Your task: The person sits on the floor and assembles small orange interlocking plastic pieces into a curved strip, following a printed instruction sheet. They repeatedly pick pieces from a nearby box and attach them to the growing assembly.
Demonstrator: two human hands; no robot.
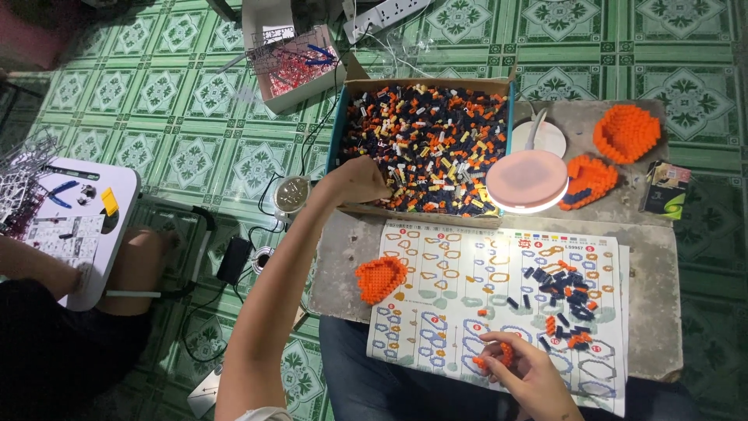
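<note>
Reaching hand: the left hand (354, 181) is stretched out to the near left corner of the cardboard box (427, 83), fingers bunched down among the loose bricks (425, 144); whether they have pinched one yet cannot be told.
Picking well: better, I judge, to take one brick by its sides between thumb and forefinger than to scoop, since the heap is mixed orange, dark blue, yellow and white and a wrong colour comes up easily.
Finished piece: an orange built lump (382, 278) lies at the left edge of the instruction sheet (467, 265), clear of both hands.
Holding hand: the right hand (522, 370) rests at the near edge of the sheet, fingers closed round a small orange assembly (492, 357).
Holding well: keep that assembly steady and studs up, I think, so a new brick seats squarely.
Spare bricks: a sorted pile (562, 290) of dark blue and orange sits on the right half of the sheet.
Light: a round lamp (527, 181) glows over the box's near right corner.
</note>
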